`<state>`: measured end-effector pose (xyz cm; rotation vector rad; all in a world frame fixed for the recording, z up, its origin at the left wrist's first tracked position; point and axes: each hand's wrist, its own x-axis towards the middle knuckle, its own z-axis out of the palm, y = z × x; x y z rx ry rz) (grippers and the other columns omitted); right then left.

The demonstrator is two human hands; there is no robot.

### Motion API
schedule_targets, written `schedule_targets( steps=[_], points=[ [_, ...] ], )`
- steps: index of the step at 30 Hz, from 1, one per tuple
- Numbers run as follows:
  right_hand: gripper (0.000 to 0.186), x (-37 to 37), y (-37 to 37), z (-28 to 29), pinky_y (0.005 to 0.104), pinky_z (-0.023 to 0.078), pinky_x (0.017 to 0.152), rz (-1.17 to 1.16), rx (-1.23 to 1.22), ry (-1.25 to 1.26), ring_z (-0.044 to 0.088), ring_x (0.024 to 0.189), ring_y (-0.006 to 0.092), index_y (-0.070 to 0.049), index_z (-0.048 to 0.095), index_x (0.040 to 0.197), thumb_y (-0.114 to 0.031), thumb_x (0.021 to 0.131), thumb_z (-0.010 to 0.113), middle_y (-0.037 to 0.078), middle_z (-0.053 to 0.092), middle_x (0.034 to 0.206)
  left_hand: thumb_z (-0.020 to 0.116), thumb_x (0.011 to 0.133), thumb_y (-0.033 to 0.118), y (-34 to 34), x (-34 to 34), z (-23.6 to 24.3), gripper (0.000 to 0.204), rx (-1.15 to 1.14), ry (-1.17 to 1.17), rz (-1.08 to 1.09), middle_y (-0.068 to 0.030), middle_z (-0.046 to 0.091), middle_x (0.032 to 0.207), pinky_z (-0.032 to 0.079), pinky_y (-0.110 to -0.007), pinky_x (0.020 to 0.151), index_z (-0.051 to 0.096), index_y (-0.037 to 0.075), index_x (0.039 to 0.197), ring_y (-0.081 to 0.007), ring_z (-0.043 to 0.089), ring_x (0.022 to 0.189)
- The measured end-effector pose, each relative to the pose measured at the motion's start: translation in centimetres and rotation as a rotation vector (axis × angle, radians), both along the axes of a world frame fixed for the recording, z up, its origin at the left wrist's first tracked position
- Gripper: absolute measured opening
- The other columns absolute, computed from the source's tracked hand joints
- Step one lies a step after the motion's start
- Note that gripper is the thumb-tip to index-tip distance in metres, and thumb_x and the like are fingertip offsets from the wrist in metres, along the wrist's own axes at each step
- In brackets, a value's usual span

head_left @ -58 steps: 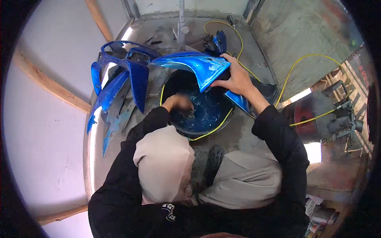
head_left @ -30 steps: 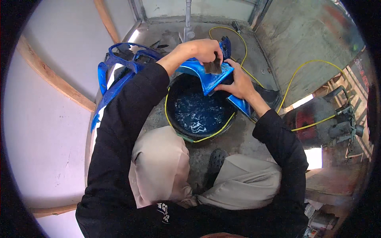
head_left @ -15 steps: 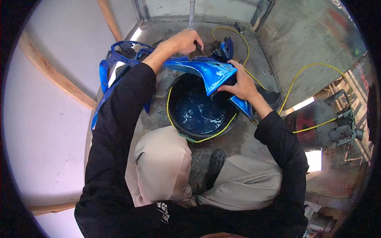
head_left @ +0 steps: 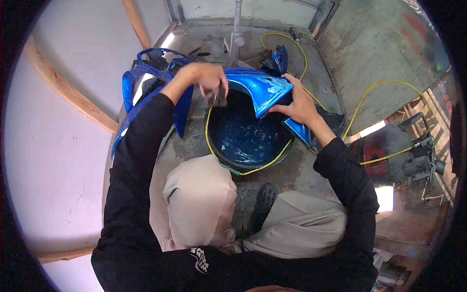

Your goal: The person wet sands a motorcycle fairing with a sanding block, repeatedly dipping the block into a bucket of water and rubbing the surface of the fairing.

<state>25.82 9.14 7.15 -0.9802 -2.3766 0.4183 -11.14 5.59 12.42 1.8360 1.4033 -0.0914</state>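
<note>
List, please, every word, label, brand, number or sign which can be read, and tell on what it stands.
White printed mark on the black long-sleeved fabric top: too small and stylised to quote reliably.
Faint reddish marks near the far right edge: too blurred to tell whether they are writing.
Nothing else is readable.

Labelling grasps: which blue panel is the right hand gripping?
The curved, scuffed panel over the black tub. The right hand grips its end; no hand grips the other blue panels.
</note>
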Motion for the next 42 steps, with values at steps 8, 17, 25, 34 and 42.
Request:
schedule_targets(
  steps=[8, 17, 25, 34, 42],
  points=[
    [0.126, 0.2, -0.2, 0.2, 0.0496, 0.049, 0.118, -0.02, -0.029, -0.031, 0.059, 0.144, 0.044, -0.01, 0.042, 0.164, -0.066, 0.066, 0.099, 0.022, 0.056, 0.158, 0.068, 0.086, 0.004, -1.2, 6.8, -15.6, 0.044, 0.019, 0.182, -0.062, -0.0167, 0.083, 0.118, 0.069, -0.048, 0.081, 0.088, 0.023, 0.12, -0.0359, 0.081, 0.102],
    [0.127, -2.0, -0.5, 0.5, 0.0498, 0.049, 0.119, 0.024, 0.001, 0.007, 0.058, 0.145, 0.0435, -0.01, 0.043, 0.164, -0.067, 0.065, 0.099, 0.022, 0.055, 0.16, 0.075, 0.094, 0.016, 0.2, 3.5, -33.2, 0.033, 0.301, 0.355, -0.039, -0.0218, 0.077, 0.136, 0.062, -0.052, 0.101, 0.082, 0.007, 0.125, -0.0398, 0.074, 0.127],
    [0.126, -0.8, 0.0, -0.2, 0.0504, 0.05, 0.117, 0.016, -0.001, -0.011, 0.06, 0.142, 0.0443, -0.01, 0.043, 0.164, -0.067, 0.065, 0.099, 0.023, 0.056, 0.157, 0.068, 0.096, 0.013, 1.2, 5.0, -29.7, 0.047, -0.331, -0.056, -0.063, -0.0106, 0.077, 0.134, 0.062, -0.048, 0.091, 0.076, 0.01, 0.143, -0.0306, 0.072, 0.114],
    [0.126, 0.1, -0.3, 0.3, 0.0515, 0.051, 0.115, -0.007, 0.005, -0.004, 0.061, 0.139, 0.0445, -0.013, 0.042, 0.164, -0.067, 0.065, 0.099, 0.02, 0.057, 0.153, 0.07, 0.085, 0.006, 1.7, 4.7, -5.6, 0.048, -0.213, -0.048, -0.037, 0.0, 0.075, 0.101, 0.055, -0.033, 0.06, 0.08, 0.014, 0.131, -0.0155, 0.066, 0.08],
    [0.126, -0.1, -0.1, -0.2, 0.0514, 0.051, 0.115, 0.007, 0.017, 0.007, 0.062, 0.138, 0.0444, -0.013, 0.042, 0.164, -0.069, 0.066, 0.098, 0.021, 0.057, 0.153, 0.066, 0.085, 0.003, 3.5, 7.2, 4.3, 0.044, 0.101, 0.043, -0.126, -0.0047, 0.076, 0.098, 0.059, -0.039, 0.064, 0.079, 0.008, 0.126, -0.0205, 0.069, 0.079]
  ],
)
